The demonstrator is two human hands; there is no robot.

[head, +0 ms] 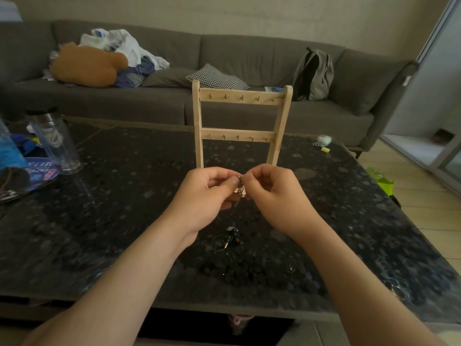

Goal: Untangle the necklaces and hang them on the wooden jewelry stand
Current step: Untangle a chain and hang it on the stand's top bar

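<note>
Plenty of open room on the dark table: bare across the middle, clutter only at the far left around a clear bottle, small bits at the far right corner. Wooden stand upright just beyond the hands, both rows of hooks bare, nothing hung yet. Left hand and right hand raised together near the stand's foot, thumb and fingertips of each pinched on a small knot of necklace, a pale tag dangling from it. Rest of the tangle flat on the table below, between the wrists. Probably best to tease loops loose gently rather than pull tight; keep clear of the stand's legs to avoid tipping it, and well back from the near edge in case of a drop.
</note>
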